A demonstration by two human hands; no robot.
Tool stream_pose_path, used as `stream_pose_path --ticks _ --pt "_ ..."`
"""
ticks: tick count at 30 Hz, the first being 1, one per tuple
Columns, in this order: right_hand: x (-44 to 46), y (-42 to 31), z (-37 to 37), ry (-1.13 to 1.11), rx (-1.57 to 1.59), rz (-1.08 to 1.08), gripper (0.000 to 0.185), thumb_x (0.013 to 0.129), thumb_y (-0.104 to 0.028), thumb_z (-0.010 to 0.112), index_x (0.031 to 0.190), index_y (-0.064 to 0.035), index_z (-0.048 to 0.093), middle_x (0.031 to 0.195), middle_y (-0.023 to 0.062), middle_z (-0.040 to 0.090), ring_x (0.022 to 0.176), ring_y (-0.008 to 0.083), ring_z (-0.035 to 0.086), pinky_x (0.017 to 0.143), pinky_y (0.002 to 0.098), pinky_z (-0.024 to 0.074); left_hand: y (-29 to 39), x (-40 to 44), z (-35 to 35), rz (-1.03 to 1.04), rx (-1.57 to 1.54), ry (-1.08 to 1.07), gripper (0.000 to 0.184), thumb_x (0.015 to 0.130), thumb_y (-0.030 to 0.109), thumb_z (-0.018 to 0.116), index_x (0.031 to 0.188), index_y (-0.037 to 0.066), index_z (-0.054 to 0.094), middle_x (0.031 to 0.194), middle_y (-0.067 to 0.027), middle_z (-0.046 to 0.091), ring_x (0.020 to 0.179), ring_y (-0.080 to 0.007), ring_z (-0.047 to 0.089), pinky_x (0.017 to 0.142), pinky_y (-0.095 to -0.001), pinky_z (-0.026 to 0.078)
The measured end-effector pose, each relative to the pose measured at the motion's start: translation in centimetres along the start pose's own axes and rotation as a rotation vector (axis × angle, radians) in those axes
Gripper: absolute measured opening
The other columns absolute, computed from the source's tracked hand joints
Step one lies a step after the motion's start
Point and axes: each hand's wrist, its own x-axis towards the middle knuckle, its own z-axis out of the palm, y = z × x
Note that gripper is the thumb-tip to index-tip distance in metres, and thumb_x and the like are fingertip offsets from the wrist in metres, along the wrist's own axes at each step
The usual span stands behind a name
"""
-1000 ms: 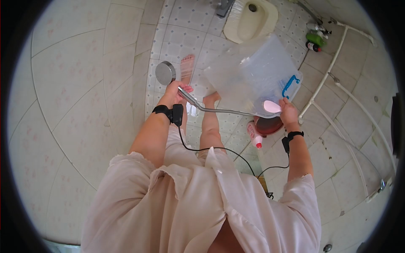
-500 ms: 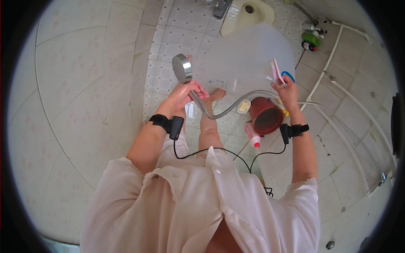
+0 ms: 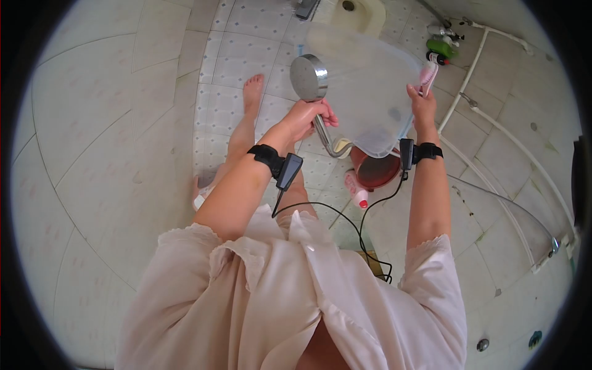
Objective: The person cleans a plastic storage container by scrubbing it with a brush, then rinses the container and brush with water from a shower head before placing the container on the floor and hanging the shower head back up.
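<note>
My left hand [image 3: 308, 118] is closed round the handle of a chrome shower head [image 3: 309, 78], whose round face points left and down. A translucent plastic box [image 3: 370, 86] stands in front of me, between my hands. At its right edge my right hand [image 3: 423, 105] is closed on a pink and white brush [image 3: 428, 75], held upright. Whether the right fingers also touch the box is hard to tell. The metal hose [image 3: 336, 148] bends away below my left hand and passes behind the box.
A red-brown bucket [image 3: 376, 169] and a pink bottle [image 3: 356, 189] stand below the box. Beyond it is a squat toilet [image 3: 367, 15]. Green and dark bottles [image 3: 441, 48] lie at the back right, near white wall pipes [image 3: 472, 74]. Cables run between my wrists.
The shower head and my left hand have moved right, over the box. My right hand has moved up with the brush. The box has turned and shifted, and one foot has stepped left.
</note>
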Motion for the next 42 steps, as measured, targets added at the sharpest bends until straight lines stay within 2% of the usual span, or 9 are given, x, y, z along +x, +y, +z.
stream_pose_path --ticks 5,7,10,13,20,23,29,38,42 --pt "0.2 0.8 -2.2 -0.012 0.098 0.119 0.032 0.087 -0.028 0.085 0.1 -0.0043 0.069 0.086 -0.0006 0.064 0.078 0.0121 0.056 0.07 0.0313 0.0457 0.0 2.8 2.6 -0.123 0.045 -0.12 0.006 0.089 0.004 0.058 0.092 0.0 0.062 0.094 -0.0178 0.07 0.091 -0.0298 0.074 0.08 -0.0343 0.058" --pt "-0.6 0.9 -2.8 0.001 0.006 0.155 0.032 0.092 -0.036 0.08 0.103 -0.0098 0.066 0.07 -0.0077 0.048 0.057 0.0063 0.039 0.05 0.0278 0.0316 0.0 3.2 3.9 -0.16 0.105 -0.116 0.007 0.089 0.004 0.059 0.091 0.0 0.063 0.093 -0.0176 0.07 0.091 -0.0294 0.074 0.08 -0.034 0.058" --pt "-1.7 1.6 -4.2 -0.058 0.032 0.169 0.03 0.089 -0.029 0.083 0.1 -0.006 0.067 0.084 -0.0035 0.058 0.076 0.0101 0.05 0.07 0.0294 0.0417 -1.7 4.2 4.2 -0.245 0.19 -0.134 0.007 0.087 0.005 0.059 0.09 0.0 0.064 0.092 -0.0173 0.07 0.09 -0.0286 0.074 0.079 -0.0336 0.058" --pt "-2.7 2.6 -4.6 -0.062 0.029 0.19 0.029 0.09 -0.03 0.082 0.1 -0.0068 0.067 0.086 -0.0042 0.058 0.078 0.0096 0.05 0.072 0.0292 0.0424 -3.9 4.3 3.9 -0.321 0.203 -0.148 0.008 0.086 0.004 0.059 0.09 -0.001 0.064 0.091 -0.017 0.07 0.088 -0.0287 0.074 0.077 -0.0341 0.058" --pt "-5.4 3.1 -4.1 -0.036 0.102 0.177 0.025 0.09 -0.025 0.083 0.1 -0.0075 0.067 0.087 -0.0049 0.059 0.081 0.0089 0.051 0.075 0.0282 0.0433 -7.8 2.0 1.9 -0.351 0.272 -0.075 0.009 0.082 -0.002 0.06 0.089 -0.006 0.064 0.085 -0.0188 0.069 0.079 -0.0314 0.074 0.068 -0.0341 0.059" --pt "-5.6 4.3 -4.0 -0.058 0.085 0.113 0.023 0.092 -0.029 0.081 0.098 -0.0115 0.066 0.077 -0.0083 0.052 0.067 0.0057 0.045 0.06 0.0271 0.0367 -9.3 0.9 -0.2 -0.341 0.25 0.015 0.009 0.082 -0.001 0.061 0.09 -0.006 0.064 0.084 -0.019 0.069 0.081 -0.0316 0.075 0.069 -0.0344 0.06" --pt "-6.1 4.1 -3.6 -0.033 0.101 0.09 0.024 0.092 -0.029 0.081 0.099 -0.0108 0.067 0.082 -0.0071 0.056 0.073 0.0064 0.047 0.065 0.0279 0.0399 -10.5 -1.2 -3.6 -0.441 0.318 0.121 0.008 0.085 0.003 0.062 0.089 -0.004 0.065 0.091 -0.0203 0.073 0.081 -0.0296 0.076 0.078 -0.0356 0.063" --pt "-4.5 1.6 -1.4 -0.026 0.137 0.062 0.03 0.091 -0.023 0.08 0.109 -0.0023 0.069 0.092 -0.0005 0.065 0.085 0.0121 0.057 0.079 0.0305 0.047 -12.6 -1.2 0.0 -0.355 0.295 -0.105 0.012 0.08 0.003 0.066 0.091 -0.002 0.069 0.082 -0.0161 0.073 0.074 -0.0262 0.076 0.071 -0.0352 0.062" --pt "-3.2 0.6 0.0 0.018 0.097 0.061 0.03 0.088 -0.024 0.082 0.104 -0.0022 0.069 0.089 0.0005 0.066 0.081 0.0122 0.057 0.075 0.0315 0.048 -11.8 -1.4 -3.2 -0.228 0.347 0.155 0.009 0.082 0.001 0.066 0.087 -0.007 0.067 0.082 -0.0188 0.073 0.072 -0.0284 0.075 0.066 -0.0348 0.061"
